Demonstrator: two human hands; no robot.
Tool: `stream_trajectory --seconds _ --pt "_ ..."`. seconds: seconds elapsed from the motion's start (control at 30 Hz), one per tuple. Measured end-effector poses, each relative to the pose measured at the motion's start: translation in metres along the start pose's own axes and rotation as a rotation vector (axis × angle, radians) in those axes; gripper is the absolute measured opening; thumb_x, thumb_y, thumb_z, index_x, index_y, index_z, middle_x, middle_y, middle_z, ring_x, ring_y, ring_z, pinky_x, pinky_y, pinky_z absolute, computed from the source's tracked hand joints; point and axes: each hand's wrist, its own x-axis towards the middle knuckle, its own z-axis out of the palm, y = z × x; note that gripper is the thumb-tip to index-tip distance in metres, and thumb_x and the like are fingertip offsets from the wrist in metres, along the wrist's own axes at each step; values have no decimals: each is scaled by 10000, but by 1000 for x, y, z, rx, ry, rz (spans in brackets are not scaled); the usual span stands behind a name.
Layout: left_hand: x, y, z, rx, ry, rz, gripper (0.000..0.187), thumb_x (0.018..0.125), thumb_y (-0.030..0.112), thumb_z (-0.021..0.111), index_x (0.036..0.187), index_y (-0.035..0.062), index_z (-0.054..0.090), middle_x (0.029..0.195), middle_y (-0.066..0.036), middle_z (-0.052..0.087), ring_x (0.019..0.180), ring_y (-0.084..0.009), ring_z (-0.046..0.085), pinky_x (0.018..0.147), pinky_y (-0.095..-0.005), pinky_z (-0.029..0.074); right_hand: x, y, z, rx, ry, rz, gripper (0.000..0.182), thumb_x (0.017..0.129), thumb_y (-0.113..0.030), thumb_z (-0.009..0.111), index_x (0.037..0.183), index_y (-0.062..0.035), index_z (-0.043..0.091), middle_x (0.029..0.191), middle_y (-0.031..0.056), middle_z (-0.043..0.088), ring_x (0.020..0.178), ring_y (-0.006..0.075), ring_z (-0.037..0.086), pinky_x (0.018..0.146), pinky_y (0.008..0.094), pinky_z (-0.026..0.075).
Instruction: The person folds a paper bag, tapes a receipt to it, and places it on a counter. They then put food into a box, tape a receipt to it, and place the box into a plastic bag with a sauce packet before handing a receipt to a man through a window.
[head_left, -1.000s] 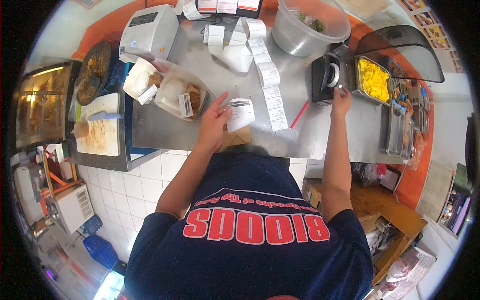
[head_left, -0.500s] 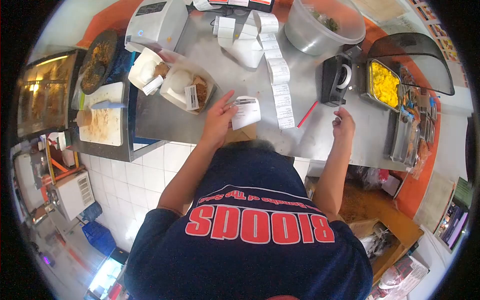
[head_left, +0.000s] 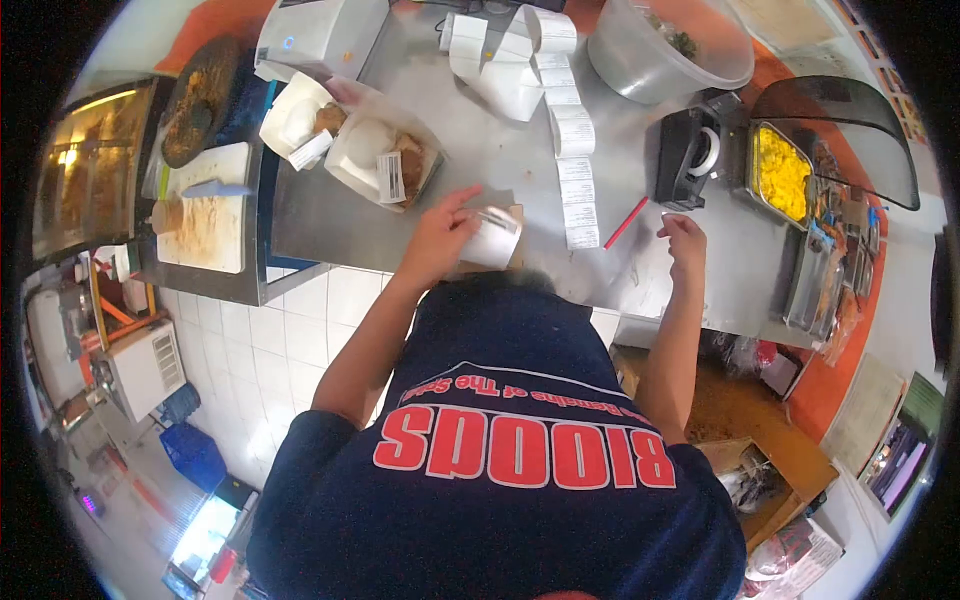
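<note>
My left hand (head_left: 438, 242) grips a small white printed receipt (head_left: 498, 240) by its near-left edge, over the front edge of the steel table. The receipt bends slightly, and something brown shows behind it. My right hand (head_left: 685, 245) is over the table at the right, fingers curled and thumb pressed to them; whatever they pinch is too small to make out. A red pen (head_left: 626, 222) lies just left of it. Beyond that hand stands a black tape dispenser (head_left: 682, 160) with a white roll. A long printed receipt strip (head_left: 577, 190) runs down the table between my hands.
Two open paper boxes of rice and brown food (head_left: 362, 150) (head_left: 300, 118) stand at left, each with a label. A white printer (head_left: 325, 35) is behind them. A clear tub (head_left: 665, 60) stands at the back, a tray of yellow food (head_left: 780, 172) at right. A knife (head_left: 215, 189) lies on a cutting board (head_left: 208, 225).
The receipt in my left hand has tilted and now shows less of its print. My right hand's fingers have turned toward the pen and dispenser. The whole view has shifted slightly.
</note>
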Motion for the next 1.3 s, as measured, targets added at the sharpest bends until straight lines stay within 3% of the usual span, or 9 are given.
stream_trajectory --seconds 0.13,0.2,0.37,0.7,0.77,0.87,0.97,1.1,1.3 --pt "4 -24 2 384 58 280 477 942 37 588 1415 70 537 1258 -166 669 1053 -308 663 957 -372 500 -48 -35 43 20 -447 -266 144 912 -77 685 1009 26 711 851 60 692 727 132 625 713 277 503" --pt "12 -42 0 735 173 673 475 907 60 640 1376 93 573 1237 -152 650 1090 -369 617 958 -397 498 -77 -58 76 -43 -703 -234 164 915 -95 704 1019 32 705 857 64 692 724 130 632 672 278 514" --pt "15 -49 -5 717 187 725 354 869 88 698 1219 88 646 1154 -133 622 1054 -346 604 919 -412 505 -106 -60 156 -135 -1019 -412 246 859 -97 758 1051 -11 632 826 92 676 741 205 680 687 346 538" --pt "17 -52 -18 1037 129 1003 236 771 92 649 966 172 754 1114 -92 631 1008 -300 591 866 -395 500 -125 -72 192 -848 -533 -556 452 739 -341 847 959 -53 576 849 192 682 807 423 663 713 479 531" --pt "17 -55 -19 1024 130 974 231 772 108 669 978 166 756 1158 -102 627 1063 -324 575 913 -411 485 -107 -53 182 -713 -579 -501 379 766 -244 858 917 -75 555 768 95 671 689 236 667 625 356 509" --pt "11 -51 -20 967 88 907 285 751 151 738 1036 151 738 1287 -134 584 1196 -379 520 1017 -449 439 -79 -3 175 -14 -814 -192 314 828 -219 831 929 -90 563 782 56 677 666 179 649 592 295 488" --pt "2 -50 -14 814 -7 835 479 684 195 836 1136 139 688 1435 -171 486 1321 -422 446 1106 -485 381 -84 -1 164 69 -816 38 321 853 -234 830 959 -66 577 774 52 665 648 119 604 532 257 466" --pt "6 -61 -15 689 -87 779 730 587 208 922 1243 133 611 1531 -200 384 1395 -434 382 1150 -500 346 -93 24 166 247 -783 158 273 883 -216 797 973 -56 595 761 51 660 629 127 599 538 255 471" --pt "14 -67 -14 738 -106 783 709 587 171 901 1239 115 628 1517 -206 396 1393 -427 379 1149 -494 349 -109 34 162 279 -732 200 221 968 -234 695 1031 -28 644 764 52 663 610 144 605 573 283 511"
